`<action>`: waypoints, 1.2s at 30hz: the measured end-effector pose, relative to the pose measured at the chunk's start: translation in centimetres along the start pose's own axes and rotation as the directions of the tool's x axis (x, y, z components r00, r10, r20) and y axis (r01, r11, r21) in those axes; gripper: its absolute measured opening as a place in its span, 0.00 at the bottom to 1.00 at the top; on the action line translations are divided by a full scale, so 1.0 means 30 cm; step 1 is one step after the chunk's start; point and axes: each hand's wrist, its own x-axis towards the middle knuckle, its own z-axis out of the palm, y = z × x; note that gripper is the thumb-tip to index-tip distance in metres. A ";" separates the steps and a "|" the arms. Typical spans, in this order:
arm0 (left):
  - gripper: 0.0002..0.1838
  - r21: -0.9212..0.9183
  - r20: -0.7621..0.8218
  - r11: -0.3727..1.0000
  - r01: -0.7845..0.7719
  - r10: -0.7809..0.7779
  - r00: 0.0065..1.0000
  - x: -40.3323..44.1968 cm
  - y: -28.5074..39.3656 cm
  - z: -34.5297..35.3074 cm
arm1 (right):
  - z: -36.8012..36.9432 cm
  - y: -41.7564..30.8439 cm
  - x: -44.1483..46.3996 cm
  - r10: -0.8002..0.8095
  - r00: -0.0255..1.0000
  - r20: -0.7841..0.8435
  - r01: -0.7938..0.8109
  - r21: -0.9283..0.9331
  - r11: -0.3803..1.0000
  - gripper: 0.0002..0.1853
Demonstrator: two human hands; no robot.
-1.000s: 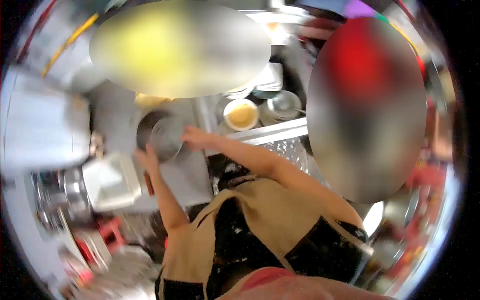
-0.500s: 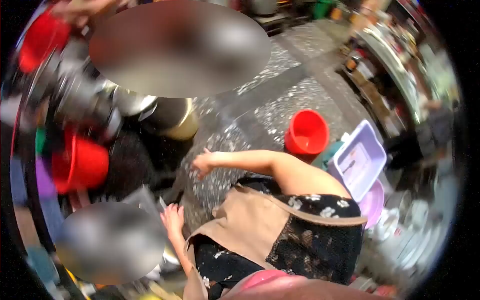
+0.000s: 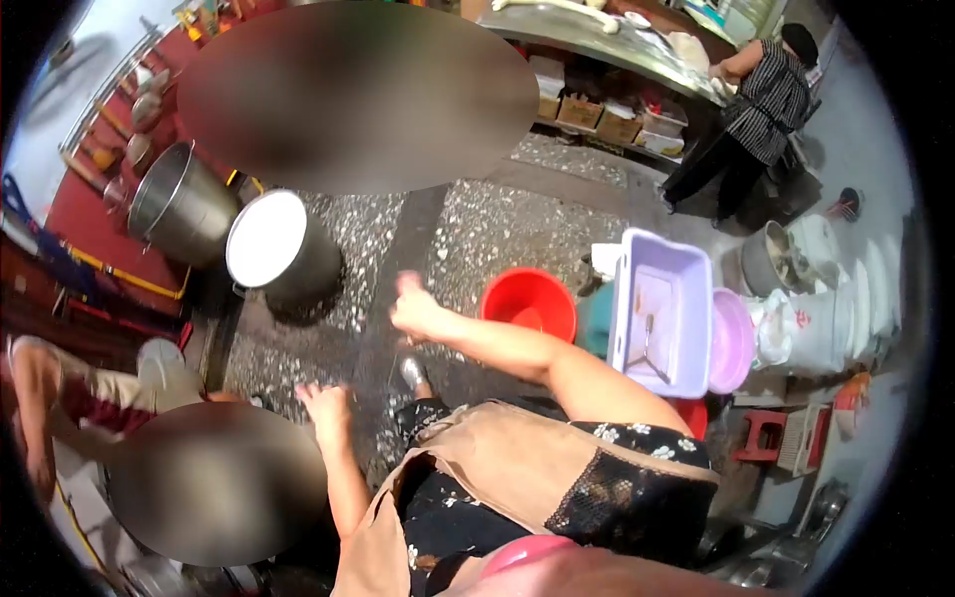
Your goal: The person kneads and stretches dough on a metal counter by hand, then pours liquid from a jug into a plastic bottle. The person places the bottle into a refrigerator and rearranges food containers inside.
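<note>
My left hand [image 3: 324, 410] is held out over the speckled floor, its fingers apart and nothing visible in them. My right hand [image 3: 416, 306] reaches forward to the right of it, also with nothing visible in it; its fingers look loosely apart and slightly blurred. Beyond the hands stands a large metal pot [image 3: 310, 261] whose top shows white. Nearest to my right forearm is a red bucket [image 3: 527, 300]. Beside that bucket, a lavender tub [image 3: 665, 298] holds a metal utensil [image 3: 649, 336].
A tall steel pot [image 3: 189, 211] stands by a red wall hung with ladles. At far right, a person in a striped top [image 3: 771, 99] works at a metal counter [image 3: 557, 28]. Another person's arm [image 3: 35, 418] is at left. A pink basin [image 3: 731, 340] adjoins the tub. Two areas are blurred out.
My view has turned to the right and shifted. The red bucket at left has left the view, and the pots, counter and striped-top person now show. Both hands remain stretched forward.
</note>
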 end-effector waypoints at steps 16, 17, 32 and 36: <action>0.20 -0.887 0.001 0.282 -0.367 0.795 0.607 1.070 1.230 0.465 | -0.705 0.011 0.115 0.471 0.529 -0.706 0.687 0.682 0.250 0.38; 0.18 -0.887 -0.032 0.264 -0.378 0.783 0.621 1.149 1.294 0.488 | -0.698 0.072 0.123 0.477 0.552 -0.683 0.619 0.720 0.314 0.38; 0.36 -0.667 0.583 0.732 -0.139 0.629 0.515 1.767 1.320 1.418 | -2.098 1.048 -0.384 0.268 0.189 -0.945 0.979 0.161 -0.122 0.21; 0.35 -0.587 0.511 0.755 -0.293 0.626 0.589 1.999 1.289 1.621 | -2.337 1.363 -0.489 0.327 0.015 -0.945 0.995 0.046 0.088 0.17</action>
